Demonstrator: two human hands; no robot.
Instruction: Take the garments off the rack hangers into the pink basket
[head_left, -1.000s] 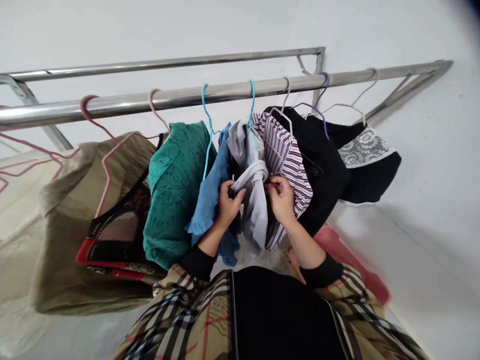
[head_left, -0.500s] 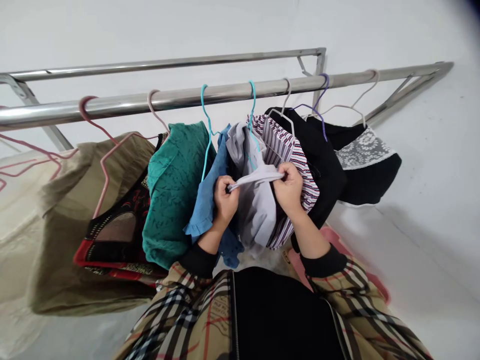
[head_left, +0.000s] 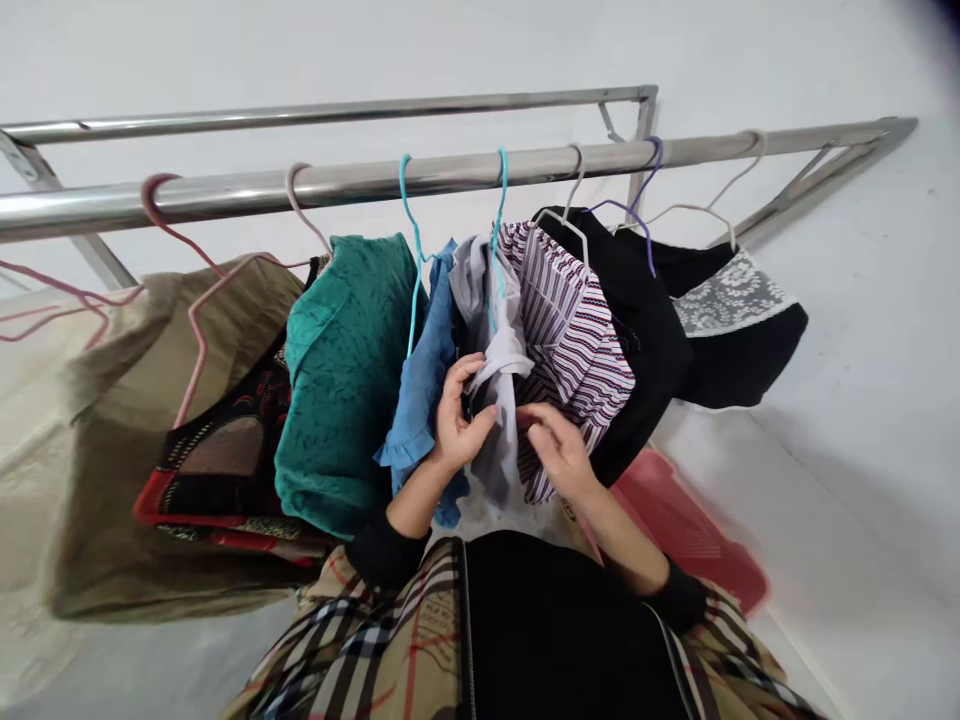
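Left hand (head_left: 457,418) spread with nothing gripped, right hand (head_left: 561,450) loosely curled, its grip impossible to tell, a knotted grey garment (head_left: 507,352) between them at frame center, its turquoise hanger (head_left: 502,190) hooked over a metal rail (head_left: 349,183) across the upper frame.

Pale grey garment (head_left: 499,372), soft and creased, hanging from a turquoise hanger (head_left: 505,182) on a steel rail (head_left: 345,186); its cloth is gathered into a knot (head_left: 511,352) midway down; loose folds drape straight below.
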